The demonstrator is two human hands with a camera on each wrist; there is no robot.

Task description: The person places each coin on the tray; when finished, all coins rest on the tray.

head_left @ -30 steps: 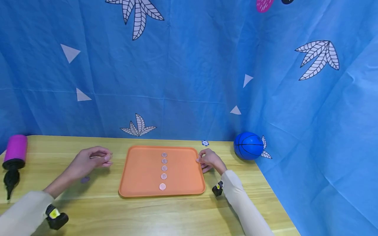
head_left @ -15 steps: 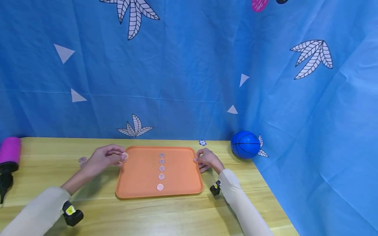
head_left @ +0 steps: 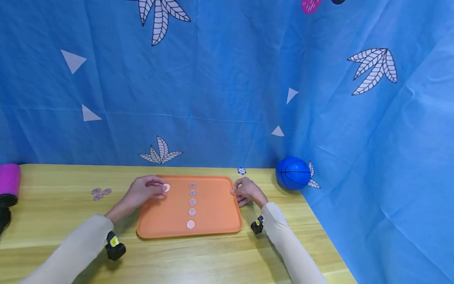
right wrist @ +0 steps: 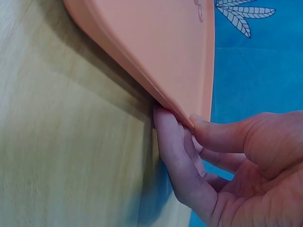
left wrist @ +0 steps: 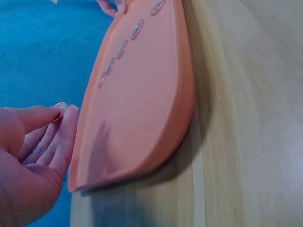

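In the head view an orange tray [head_left: 170,225] lies on the wooden table with several coins [head_left: 192,202] in a straight column down its middle. My left hand [head_left: 143,192] is over the tray's left part and pinches another coin [head_left: 166,187] between thumb and fingertips. The left wrist view shows this coin [left wrist: 60,108] held on edge, above the tray's surface. At the tray's right rim, my right hand [head_left: 249,192] grips the edge. In the right wrist view its thumb [right wrist: 215,135] lies on top of the rim, with fingers curled beneath.
Three coins [head_left: 98,197] lie together on the table left of the tray. A blue and white poker chip [head_left: 241,171] is behind the tray's right corner. A blue ball [head_left: 292,173] sits at back right, and a magenta and black pump [head_left: 8,181] at far left.
My left hand has moved right with its coin, from the table left of the tray to over the tray's left part. The right hand keeps its grip on the rim.
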